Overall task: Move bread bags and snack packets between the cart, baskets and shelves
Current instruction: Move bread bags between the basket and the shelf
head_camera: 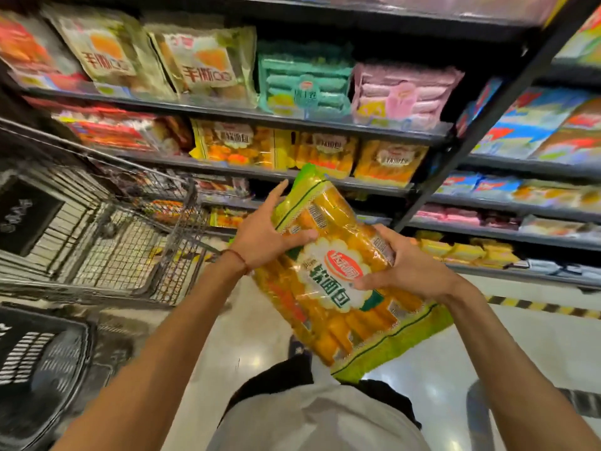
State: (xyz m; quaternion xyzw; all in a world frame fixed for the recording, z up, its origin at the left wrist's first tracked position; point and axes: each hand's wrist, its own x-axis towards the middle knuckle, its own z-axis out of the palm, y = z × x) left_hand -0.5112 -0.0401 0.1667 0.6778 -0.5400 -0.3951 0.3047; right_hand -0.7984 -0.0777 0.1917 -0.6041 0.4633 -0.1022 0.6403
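Left hand (264, 230), fingers spread, and right hand (408, 266), fingers curled, grip bread bag (338, 288); cart (136, 236) left, shelf edge (374, 185) far.

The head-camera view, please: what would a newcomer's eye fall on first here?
The large yellow-and-green plastic bag of soft bread sticks stands out, held tilted mid-frame, with the left hand on its upper left edge and the right hand on its right edge. Behind it, dark metal shelves carry bright packs, notably a teal pack beside a pink pack on the upper shelf. A wire shopping cart stands at the left.
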